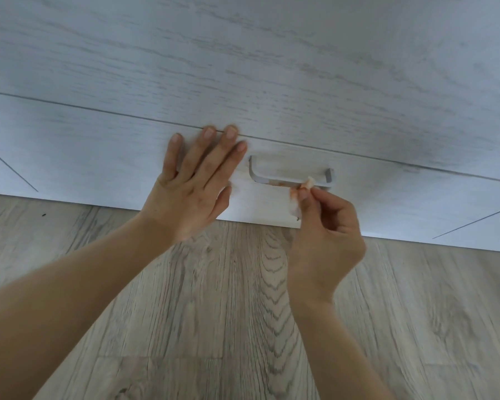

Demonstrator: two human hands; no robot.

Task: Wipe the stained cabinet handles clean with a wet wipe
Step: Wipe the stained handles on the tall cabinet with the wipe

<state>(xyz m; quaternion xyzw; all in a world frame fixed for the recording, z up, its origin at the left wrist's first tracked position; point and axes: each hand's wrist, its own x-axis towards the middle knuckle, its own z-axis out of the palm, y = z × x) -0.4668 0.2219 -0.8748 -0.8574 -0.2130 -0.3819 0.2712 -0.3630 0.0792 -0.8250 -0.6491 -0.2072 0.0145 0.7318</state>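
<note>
A pale bar handle (274, 176) sits on the bottom drawer front of a whitish wood-grain cabinet (272, 82), with orange-brown stain along its lower edge. My right hand (326, 235) pinches a small crumpled wet wipe (296, 202), orange-stained, and presses it against the handle's right part. My left hand (197, 186) lies flat on the drawer front just left of the handle, fingers spread, holding nothing.
Grey wood-pattern floor (243, 313) runs under the cabinet's bottom edge. Seams between the drawer fronts cross above the handle and at the far left and right. A small dark speck (43, 214) lies on the floor at left.
</note>
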